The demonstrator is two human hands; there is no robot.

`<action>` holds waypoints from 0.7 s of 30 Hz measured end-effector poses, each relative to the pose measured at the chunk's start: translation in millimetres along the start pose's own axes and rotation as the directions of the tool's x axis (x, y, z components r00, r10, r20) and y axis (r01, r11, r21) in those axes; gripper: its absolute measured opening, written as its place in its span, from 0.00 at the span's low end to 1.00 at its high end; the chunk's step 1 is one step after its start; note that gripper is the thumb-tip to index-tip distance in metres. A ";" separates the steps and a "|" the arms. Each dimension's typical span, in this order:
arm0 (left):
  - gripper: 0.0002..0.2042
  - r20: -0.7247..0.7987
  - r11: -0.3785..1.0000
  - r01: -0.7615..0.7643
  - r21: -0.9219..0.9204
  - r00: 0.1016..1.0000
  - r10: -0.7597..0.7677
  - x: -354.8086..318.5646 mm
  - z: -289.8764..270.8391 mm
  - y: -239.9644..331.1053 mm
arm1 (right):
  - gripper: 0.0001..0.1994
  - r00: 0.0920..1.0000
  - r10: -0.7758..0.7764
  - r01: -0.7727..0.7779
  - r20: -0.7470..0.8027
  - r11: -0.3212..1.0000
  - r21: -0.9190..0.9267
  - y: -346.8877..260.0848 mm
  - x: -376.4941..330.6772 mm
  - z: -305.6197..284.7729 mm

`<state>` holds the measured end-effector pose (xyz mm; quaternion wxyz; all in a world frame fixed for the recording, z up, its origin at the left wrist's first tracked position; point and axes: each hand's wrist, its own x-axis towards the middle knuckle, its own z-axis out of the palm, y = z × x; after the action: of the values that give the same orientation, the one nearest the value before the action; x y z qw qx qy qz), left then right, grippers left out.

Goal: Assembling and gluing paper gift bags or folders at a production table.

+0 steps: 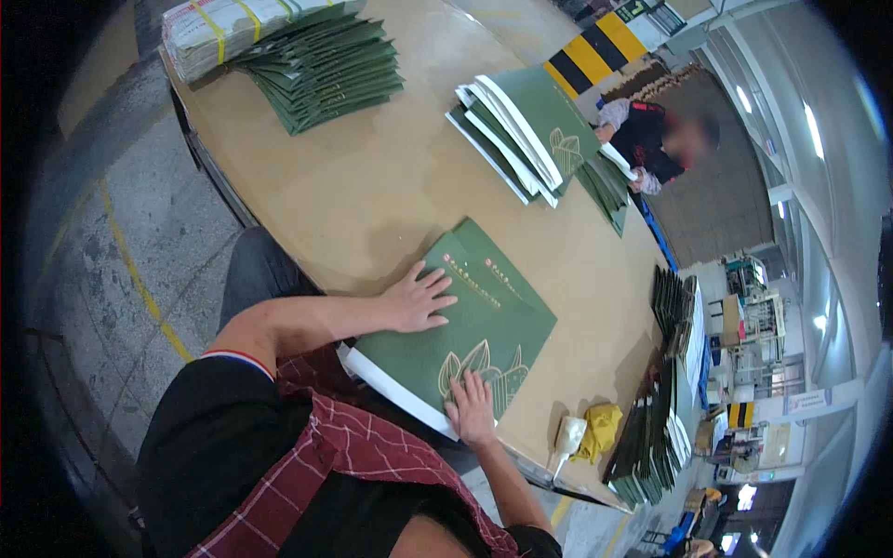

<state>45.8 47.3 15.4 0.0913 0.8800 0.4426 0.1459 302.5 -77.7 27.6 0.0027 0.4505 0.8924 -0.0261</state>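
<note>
Long tan tabletop (372, 186), running from upper left to lower right, bent by the lens. Grey concrete floor (121, 242) with yellow lines off to the left.

Bundle of flat white sheets strapped in yellow (223, 28) at the far left end, just beside a fanned stack of dark green folded pieces (326, 70). Second pile of green-and-white flat bags (526, 135) further along, near a co-worker in a dark top (651, 139) at the far edge. Upright row of green pieces (656, 428) along the right end.

Flat green paper bag (484, 325) with a white edge and pale leaf print, lying at the near edge of the tabletop, directly in front of the wearer, white edge overhanging slightly toward the body.

Left hand (417, 299) pressed flat on the upper left part of the bag, fingers spread, grip open, nothing clasped. Right hand (473, 409) laid palm down on the lower part, over the leaf print, fingers extended, grip likewise open, holding nothing.

Small yellow crumpled cloth (600, 430) and a pale object (567, 435) just beside it, near the right hand, apart from the bag.
</note>
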 end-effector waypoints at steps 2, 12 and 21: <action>0.25 -0.020 0.999 0.006 0.048 1.000 -0.005 -2.4 1.3 -3.7 | 0.31 0.985 -0.074 0.072 0.157 0.997 0.019 -10.5 -24.0 -10.6; 0.26 0.107 0.734 -0.659 0.165 0.752 0.651 -120.6 -33.7 -59.9 | 0.19 0.999 -0.040 0.036 0.035 0.995 0.098 10.9 -40.6 11.1; 0.26 -0.131 0.843 -0.537 -0.031 0.838 0.530 -116.9 -19.9 -54.1 | 0.21 0.982 -0.023 0.057 -0.188 0.982 0.178 -9.2 -27.3 -19.0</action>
<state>-67.7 -14.3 -2.1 0.0502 0.9548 0.1796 0.2316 311.7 -104.2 47.8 -0.1222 0.4313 0.8915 -0.0657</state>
